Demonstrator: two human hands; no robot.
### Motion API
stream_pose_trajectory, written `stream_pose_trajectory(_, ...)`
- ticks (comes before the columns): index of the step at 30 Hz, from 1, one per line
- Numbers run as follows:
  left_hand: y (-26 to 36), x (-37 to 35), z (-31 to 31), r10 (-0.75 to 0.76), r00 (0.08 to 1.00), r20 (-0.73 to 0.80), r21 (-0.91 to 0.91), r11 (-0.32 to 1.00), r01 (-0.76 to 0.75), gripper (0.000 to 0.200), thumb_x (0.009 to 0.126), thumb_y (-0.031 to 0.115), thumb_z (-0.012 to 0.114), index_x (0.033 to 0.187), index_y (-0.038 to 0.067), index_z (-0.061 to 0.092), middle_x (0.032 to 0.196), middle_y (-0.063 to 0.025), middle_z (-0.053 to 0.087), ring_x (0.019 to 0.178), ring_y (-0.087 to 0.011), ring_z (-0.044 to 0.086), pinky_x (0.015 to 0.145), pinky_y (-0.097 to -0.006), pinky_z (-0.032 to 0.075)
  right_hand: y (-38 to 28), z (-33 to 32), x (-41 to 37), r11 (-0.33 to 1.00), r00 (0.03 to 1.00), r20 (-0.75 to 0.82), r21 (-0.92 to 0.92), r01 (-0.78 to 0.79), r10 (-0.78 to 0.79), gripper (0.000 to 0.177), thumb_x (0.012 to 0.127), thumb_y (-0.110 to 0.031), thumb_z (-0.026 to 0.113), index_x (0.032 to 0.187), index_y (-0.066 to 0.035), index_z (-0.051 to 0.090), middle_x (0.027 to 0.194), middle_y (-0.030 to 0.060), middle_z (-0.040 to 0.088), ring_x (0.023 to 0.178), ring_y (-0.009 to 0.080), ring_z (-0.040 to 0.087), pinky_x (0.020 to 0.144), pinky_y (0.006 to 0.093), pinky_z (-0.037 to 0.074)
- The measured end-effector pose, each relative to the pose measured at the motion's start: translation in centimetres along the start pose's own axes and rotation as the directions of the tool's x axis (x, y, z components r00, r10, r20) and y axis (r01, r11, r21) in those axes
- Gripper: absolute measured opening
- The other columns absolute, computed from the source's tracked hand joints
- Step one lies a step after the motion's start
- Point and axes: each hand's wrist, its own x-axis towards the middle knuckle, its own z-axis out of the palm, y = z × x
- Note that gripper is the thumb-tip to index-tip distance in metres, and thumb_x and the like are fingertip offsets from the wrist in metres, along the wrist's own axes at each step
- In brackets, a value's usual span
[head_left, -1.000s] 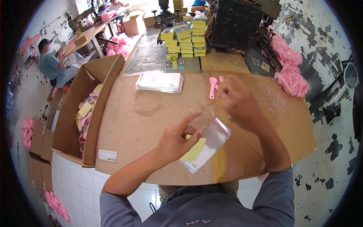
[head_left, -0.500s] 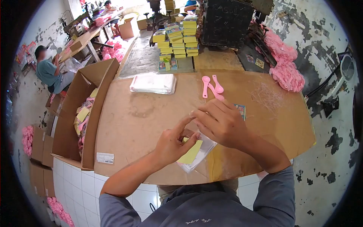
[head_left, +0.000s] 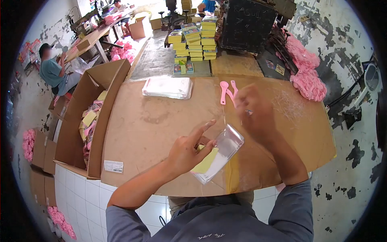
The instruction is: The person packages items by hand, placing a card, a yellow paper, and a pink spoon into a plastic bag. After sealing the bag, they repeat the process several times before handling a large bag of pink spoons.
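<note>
My left hand (head_left: 186,152) pinches a clear plastic bag (head_left: 223,151) with a yellow card (head_left: 205,162) inside, holding it just above the cardboard tabletop (head_left: 145,125); its index finger points up. My right hand (head_left: 253,111) is raised beyond the bag's open end and is blurred by motion. It hovers beside two pink spoons (head_left: 225,92) and over a small printed card (head_left: 248,112). A thin clear strip (head_left: 224,117) hangs near the bag's mouth; whether the right fingers hold it is unclear.
A stack of clear bags (head_left: 167,87) lies at the back of the tabletop. An open carton (head_left: 86,117) of filled packets stands at the left. Yellow box stacks (head_left: 193,42), pink spoon heaps (head_left: 308,80) and a seated person (head_left: 54,72) are further off.
My right hand has lifted off the bag and swung up and to the right towards the spoons. The bag's open end shows again; my left hand has kept its grip.
</note>
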Motion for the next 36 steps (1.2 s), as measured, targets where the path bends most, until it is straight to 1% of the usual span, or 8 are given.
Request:
stream_pose_trajectory(3, 0.4, 0.2, -0.2, -0.128, 0.992, -0.007, -0.142, 0.982, 0.125, 0.049, 0.097, 0.006, 0.068, 0.141, -0.001, 0.051, 0.093, -0.0102, 0.078, 0.079, -0.006, 0.07, 0.065, -0.0228, 0.054, 2.5, -4.8, 0.4, 0.679, 0.881, 0.293, 0.562, -0.473, 0.371, 0.013, 0.096, -0.013, 0.066, 0.101, -0.003, 0.06, 0.089, 0.0042, 0.063, 0.076, 0.0133, 0.062, 0.064, 0.0278, 0.048)
stream_pose_trajectory(8, -1.2, 0.6, 0.4, -0.151, 0.98, -0.129, -0.463, 0.883, 0.075, 0.04, 0.098, 0.008, 0.067, 0.136, -0.001, 0.056, 0.095, -0.0093, 0.078, 0.072, -0.0018, 0.064, 0.055, -0.021, 0.046, 13.8, -14.0, -2.7, 0.211, 0.774, 0.632, 0.759, -0.616, -0.014, 0.015, 0.096, -0.001, 0.058, 0.111, -0.002, 0.062, 0.097, 0.0087, 0.068, 0.089, 0.0197, 0.068, 0.077, 0.0313, 0.054)
stream_pose_trajectory(10, -0.9, 0.7, 0.2, -0.208, 0.972, -0.106, -0.516, 0.847, 0.126, 0.034, 0.1, 0.009, 0.066, 0.131, -0.002, 0.06, 0.098, -0.0107, 0.077, 0.076, -0.0047, 0.066, 0.06, -0.0215, 0.05, 19.4, -14.1, -6.1, 0.876, 0.776, 0.464, 0.001, -0.483, 0.427, 0.028, 0.091, 0.003, 0.06, 0.119, -0.001, 0.062, 0.11, 0.0132, 0.067, 0.107, 0.024, 0.065, 0.09, 0.0353, 0.052)
stream_pose_trajectory(11, -0.7, 0.7, 0.2, -0.238, 0.967, -0.093, -0.542, 0.827, 0.151, 0.032, 0.1, 0.01, 0.066, 0.128, -0.003, 0.061, 0.1, -0.0113, 0.077, 0.079, -0.0062, 0.067, 0.062, -0.0218, 0.052, 21.0, -13.9, -7.1, 0.793, 0.827, 0.239, -0.504, -0.343, 0.509, 0.035, 0.089, 0.005, 0.061, 0.123, -0.001, 0.062, 0.117, 0.0155, 0.067, 0.116, 0.0262, 0.063, 0.097, 0.0373, 0.051)
stream_pose_trajectory(14, -0.9, 1.0, 0.1, -0.269, 0.962, -0.051, -0.588, 0.787, 0.189, 0.026, 0.101, 0.012, 0.065, 0.121, -0.004, 0.065, 0.102, -0.0113, 0.076, 0.087, -0.0091, 0.069, 0.072, -0.0232, 0.056, 21.4, -13.9, -8.4, 0.785, 0.882, 0.169, -0.549, -0.287, 0.44, 0.048, 0.084, 0.008, 0.062, 0.13, -0.003, 0.061, 0.131, 0.0155, 0.063, 0.131, 0.0293, 0.054, 0.109, 0.0401, 0.043)
stream_pose_trajectory(24, -2.3, 1.3, -0.1, -0.227, 0.973, 0.035, -0.571, 0.795, 0.206, 0.019, 0.101, 0.01, 0.064, 0.113, -0.003, 0.069, 0.1, -0.0087, 0.076, 0.092, -0.0096, 0.069, 0.081, -0.0242, 0.055, 9.0, -6.4, -3.4, 0.833, 0.774, 0.38, 0.017, -0.553, 0.506, 0.033, 0.091, -0.013, 0.07, 0.123, -0.004, 0.068, 0.11, 0.0103, 0.07, 0.102, 0.0204, 0.066, 0.087, 0.0333, 0.051)
stream_pose_trajectory(28, -2.2, 1.1, 0.1, -0.292, 0.956, 0.027, -0.521, 0.812, 0.263, 0.018, 0.101, 0.009, 0.063, 0.113, -0.003, 0.071, 0.102, -0.0079, 0.075, 0.095, -0.0102, 0.068, 0.083, -0.025, 0.054, 3.3, -0.5, -4.3, 0.851, 0.818, 0.549, 0.334, -0.405, 0.173, 0.044, 0.09, -0.02, 0.074, 0.13, -0.003, 0.064, 0.106, 0.0077, 0.07, 0.095, 0.0149, 0.066, 0.083, 0.0319, 0.052)
stream_pose_trajectory(36, -2.0, 1.2, 0.4, -0.294, 0.955, 0.037, -0.619, 0.744, 0.253, 0.02, 0.101, 0.01, 0.065, 0.117, -0.002, 0.069, 0.106, -0.0089, 0.074, 0.096, -0.0116, 0.068, 0.082, -0.0267, 0.057, 1.4, 2.9, -5.6, 0.446, 0.721, 0.626, 0.577, -0.685, 0.298, 0.025, 0.095, -0.011, 0.071, 0.116, 0.001, 0.066, 0.101, 0.0048, 0.07, 0.092, 0.0099, 0.065, 0.083, 0.0267, 0.052)
